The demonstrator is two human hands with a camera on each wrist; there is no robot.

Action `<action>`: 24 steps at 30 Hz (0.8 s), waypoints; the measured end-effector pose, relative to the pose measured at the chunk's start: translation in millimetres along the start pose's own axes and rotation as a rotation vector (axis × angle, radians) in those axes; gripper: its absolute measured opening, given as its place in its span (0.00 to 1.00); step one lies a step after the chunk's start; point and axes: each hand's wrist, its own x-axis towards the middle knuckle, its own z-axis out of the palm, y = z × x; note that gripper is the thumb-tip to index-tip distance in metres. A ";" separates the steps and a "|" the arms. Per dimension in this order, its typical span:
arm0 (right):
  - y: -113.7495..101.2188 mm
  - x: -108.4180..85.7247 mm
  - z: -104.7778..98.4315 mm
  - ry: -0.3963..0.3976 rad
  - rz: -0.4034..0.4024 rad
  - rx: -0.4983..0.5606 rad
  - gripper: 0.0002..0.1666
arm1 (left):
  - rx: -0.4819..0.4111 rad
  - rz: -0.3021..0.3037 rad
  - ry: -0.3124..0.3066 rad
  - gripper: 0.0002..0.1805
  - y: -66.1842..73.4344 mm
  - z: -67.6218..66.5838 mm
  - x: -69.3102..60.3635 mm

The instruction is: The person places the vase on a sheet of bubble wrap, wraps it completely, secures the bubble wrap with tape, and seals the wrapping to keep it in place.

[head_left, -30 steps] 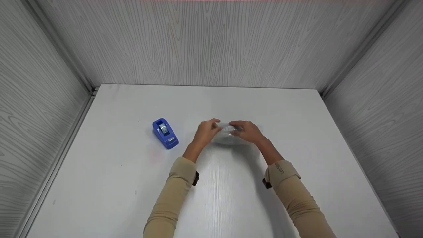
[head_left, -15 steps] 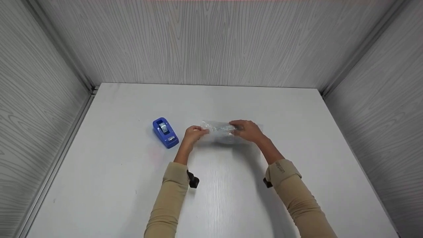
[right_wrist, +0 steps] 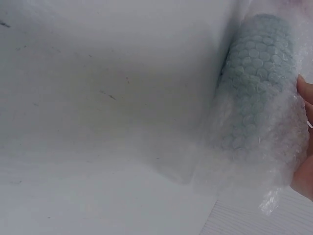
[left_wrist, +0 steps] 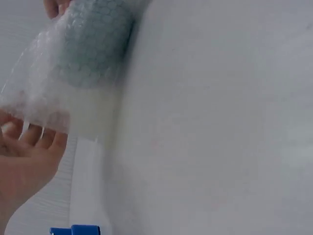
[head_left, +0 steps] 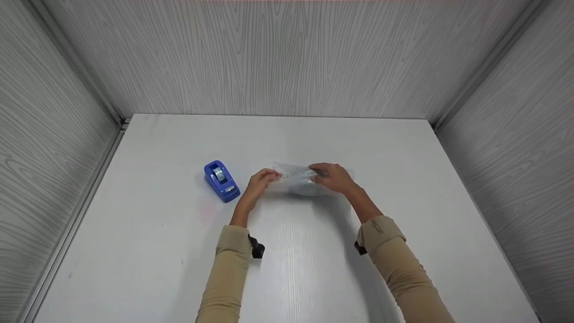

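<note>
A roll of clear bubble wrap lies on the white table, with a greenish object showing through its layers in the right wrist view. The left hand pinches the wrap's loose left end; in the left wrist view that hand has its fingers bent at the wrap's edge. On the other side, the right hand grips the top of the roll, thumb and fingers around it. Only part of the right hand shows at the edge of the right wrist view.
A blue tape dispenser stands on the white table, left of the left hand. Its blue edge shows at the bottom of the left wrist view. Grey wood-grain panels rise behind and at both sides.
The left hand has moved left from the middle of the roll to its left end, where the loose wrap now spreads out. The right hand has stayed on the roll.
</note>
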 end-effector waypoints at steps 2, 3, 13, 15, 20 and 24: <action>-0.6 0.6 -1.1 -0.006 -0.005 -0.008 0.24 | -0.016 -0.020 -0.089 0.20 4.0 -6.9 -5.4; -0.8 0.8 -1.9 -0.009 -0.006 -0.009 0.24 | 0.003 -0.025 -0.115 0.22 0.4 -10.0 -4.6; 2.3 -0.4 -1.0 -0.018 -0.019 -0.001 0.23 | 0.022 0.109 0.055 0.08 -22.8 -2.3 6.3; 2.5 -0.6 -0.8 -0.025 -0.021 0.006 0.24 | -0.038 0.080 0.090 0.07 -23.0 1.0 5.8; 2.3 -1.2 -2.9 -0.041 0.014 0.020 0.24 | -0.134 0.025 0.220 0.07 -36.3 11.6 17.3; 1.2 0.5 -4.8 -0.059 0.019 0.034 0.24 | -0.204 0.066 0.258 0.06 -96.7 5.1 55.8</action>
